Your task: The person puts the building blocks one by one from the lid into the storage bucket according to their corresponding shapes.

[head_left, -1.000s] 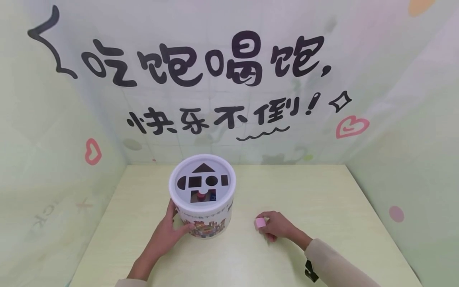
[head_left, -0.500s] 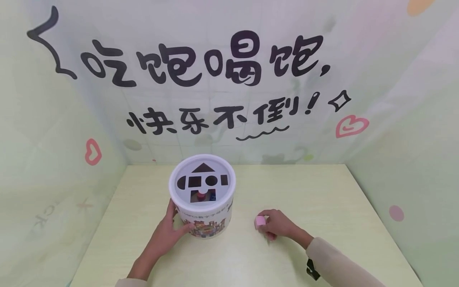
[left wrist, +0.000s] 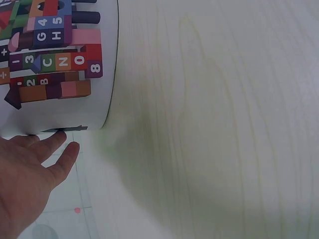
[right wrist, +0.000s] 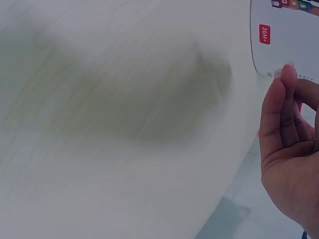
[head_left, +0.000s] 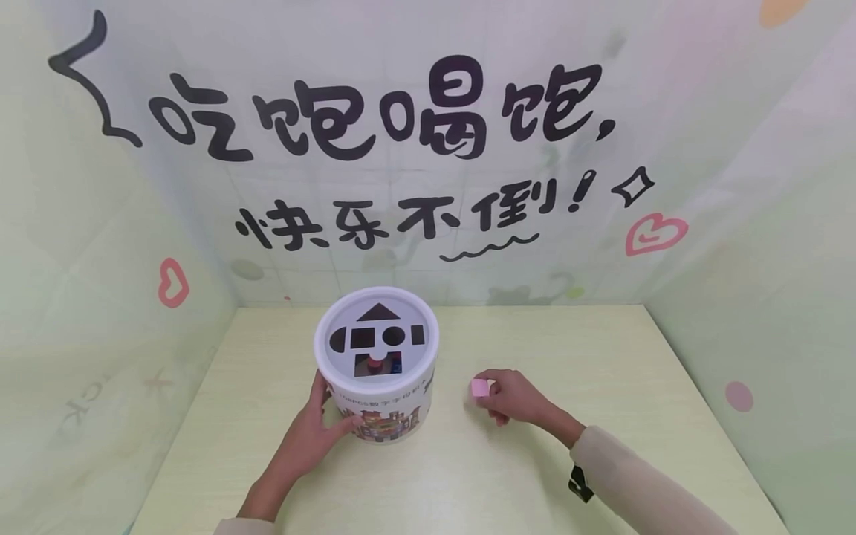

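My left hand [head_left: 310, 438] holds the near left side of a white toy-block bucket [head_left: 384, 423], thumb in front and fingers round its left side. The bucket stands upright; its white lid has several shaped cutouts, and a red piece and a blue piece show through the lowest one. Printed lettered blocks cover the bucket wall [left wrist: 107, 64] in the left wrist view. To the right, my right hand [head_left: 516, 397] pinches a small pink block [head_left: 480, 388] between thumb and fingertips, apart from the bucket. In the right wrist view my right hand's fingers mostly hide the block.
Both hands are over a pale wooden table [head_left: 568, 342]. A printed fabric backdrop [head_left: 428, 282] with large black characters rises behind it, and fabric walls close the left and right sides. A black strap [head_left: 579, 484] is at the right sleeve.
My right hand has moved slightly up in the head view with the pink block, and the block has turned a little. My left hand and the bucket stay in place.
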`<state>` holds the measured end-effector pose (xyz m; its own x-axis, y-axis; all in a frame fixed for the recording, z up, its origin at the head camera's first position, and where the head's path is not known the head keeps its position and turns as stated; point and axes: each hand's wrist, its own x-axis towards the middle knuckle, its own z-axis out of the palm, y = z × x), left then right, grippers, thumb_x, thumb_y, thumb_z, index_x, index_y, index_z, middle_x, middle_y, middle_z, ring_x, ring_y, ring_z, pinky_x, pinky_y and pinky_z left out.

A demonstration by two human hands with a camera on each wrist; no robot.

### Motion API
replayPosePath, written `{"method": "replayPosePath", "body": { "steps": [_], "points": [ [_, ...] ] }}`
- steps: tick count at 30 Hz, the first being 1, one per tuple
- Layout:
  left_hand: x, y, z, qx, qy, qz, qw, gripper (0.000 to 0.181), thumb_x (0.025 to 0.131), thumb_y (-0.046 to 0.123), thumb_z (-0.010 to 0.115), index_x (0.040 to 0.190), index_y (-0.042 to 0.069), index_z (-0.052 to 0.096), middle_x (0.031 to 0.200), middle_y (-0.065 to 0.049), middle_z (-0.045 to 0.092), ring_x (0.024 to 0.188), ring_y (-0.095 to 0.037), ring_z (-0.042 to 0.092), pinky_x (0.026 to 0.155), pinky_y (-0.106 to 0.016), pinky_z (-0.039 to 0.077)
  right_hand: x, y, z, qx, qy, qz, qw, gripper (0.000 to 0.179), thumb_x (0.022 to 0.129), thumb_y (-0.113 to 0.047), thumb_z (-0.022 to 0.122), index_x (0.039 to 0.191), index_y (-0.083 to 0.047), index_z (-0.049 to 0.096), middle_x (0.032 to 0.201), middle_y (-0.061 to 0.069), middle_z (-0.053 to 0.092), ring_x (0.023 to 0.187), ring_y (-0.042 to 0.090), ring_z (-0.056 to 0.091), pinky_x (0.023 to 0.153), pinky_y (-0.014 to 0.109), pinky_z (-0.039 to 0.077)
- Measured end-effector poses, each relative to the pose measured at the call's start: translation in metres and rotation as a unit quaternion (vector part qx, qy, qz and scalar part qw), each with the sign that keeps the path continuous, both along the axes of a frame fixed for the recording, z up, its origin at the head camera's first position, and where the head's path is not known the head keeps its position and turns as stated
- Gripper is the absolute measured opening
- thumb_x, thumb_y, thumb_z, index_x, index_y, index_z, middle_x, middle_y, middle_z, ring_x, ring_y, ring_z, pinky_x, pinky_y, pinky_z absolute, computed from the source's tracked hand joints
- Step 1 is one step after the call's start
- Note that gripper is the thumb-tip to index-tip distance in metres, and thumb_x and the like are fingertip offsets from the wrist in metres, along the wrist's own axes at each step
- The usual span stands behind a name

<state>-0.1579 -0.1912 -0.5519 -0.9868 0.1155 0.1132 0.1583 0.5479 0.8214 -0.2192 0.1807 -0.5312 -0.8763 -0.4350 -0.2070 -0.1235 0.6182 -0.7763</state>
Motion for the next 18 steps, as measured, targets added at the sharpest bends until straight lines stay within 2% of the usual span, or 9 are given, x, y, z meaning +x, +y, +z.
{"method": "replayPosePath", "body": {
  "steps": [8,15,18],
  "points": [
    [0.0,0.001,0.0,0.002,0.005,-0.002,1.0,0.104,0.086,0.039,0.073,0.154,0.041,-0.006,0.158,-0.016,0.027,0.135,-0.044,0.04,0.107,-0.064,0.036,-0.01,-0.006,0.028,-0.013,0.021,-0.001,0.9997,0.036,0.09,-0.015,0.068,0.123,-0.002,0.06,0.061,0.002,0.06,0.046,0.015,0.058,0.053,0.048,0.057],
    [0.0,0.001,0.001,-0.002,0.0,0.0,1.0,0.105,0.086,0.041,0.073,0.154,0.041,-0.006,0.159,-0.015,0.027,0.136,-0.044,0.04,0.107,-0.063,0.036,-0.017,-0.014,0.058,-0.008,0.032,-0.008,0.9994,0.037,0.09,-0.018,0.069,0.123,-0.003,0.061,0.063,0.003,0.062,0.048,0.016,0.059,0.046,0.029,0.052],
    [-0.001,0.001,0.0,-0.004,0.001,0.001,1.0,0.105,0.086,0.041,0.073,0.154,0.041,-0.007,0.158,-0.016,0.027,0.135,-0.044,0.04,0.107,-0.063,0.037,-0.022,-0.017,0.069,-0.011,0.039,-0.01,0.9991,0.036,0.09,-0.019,0.069,0.122,-0.004,0.062,0.064,0.007,0.063,0.048,0.016,0.059,0.046,0.028,0.053]
  ]
}}
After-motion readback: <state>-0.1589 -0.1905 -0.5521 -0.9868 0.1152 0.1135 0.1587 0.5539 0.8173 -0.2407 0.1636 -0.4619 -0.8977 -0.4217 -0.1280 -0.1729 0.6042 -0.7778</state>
